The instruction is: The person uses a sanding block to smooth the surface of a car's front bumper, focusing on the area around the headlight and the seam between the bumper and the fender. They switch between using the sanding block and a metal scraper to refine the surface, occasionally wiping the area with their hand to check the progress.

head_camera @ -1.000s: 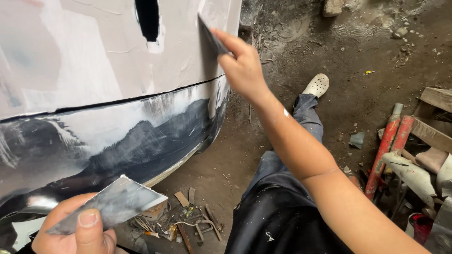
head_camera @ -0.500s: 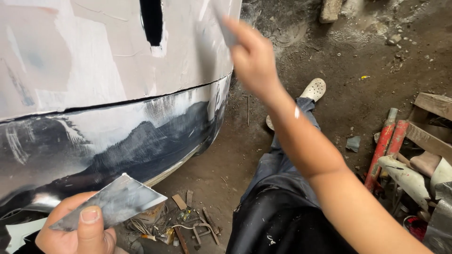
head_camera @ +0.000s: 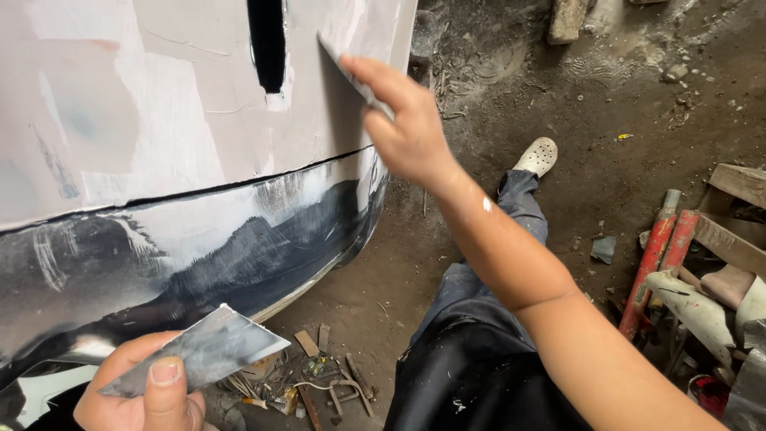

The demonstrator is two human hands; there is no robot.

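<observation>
Pressing a thin metal scraper (head_camera: 351,68) flat against the grey filler on the car panel (head_camera: 144,120), the right hand (head_camera: 407,128) has its fingers closed around the blade's near edge, far up beside the dark slot (head_camera: 267,44). The left hand (head_camera: 148,395) sits near and low, thumb and fingers pinching a second, wider blade (head_camera: 203,351) smeared with grey paste. Both blades look light, stiff and springy, with thin edges best held along the back, away from the wet filler, which is likely slippery. Below the seam, the bumper (head_camera: 199,255) shows sanded black and silver patches. On the dirt floor (head_camera: 558,112) lie rusty scraps (head_camera: 319,383) under the bumper, the person's leg and white shoe (head_camera: 536,156) in the middle, and red pipes (head_camera: 662,255) with wooden boards (head_camera: 738,215) crowding the right.
</observation>
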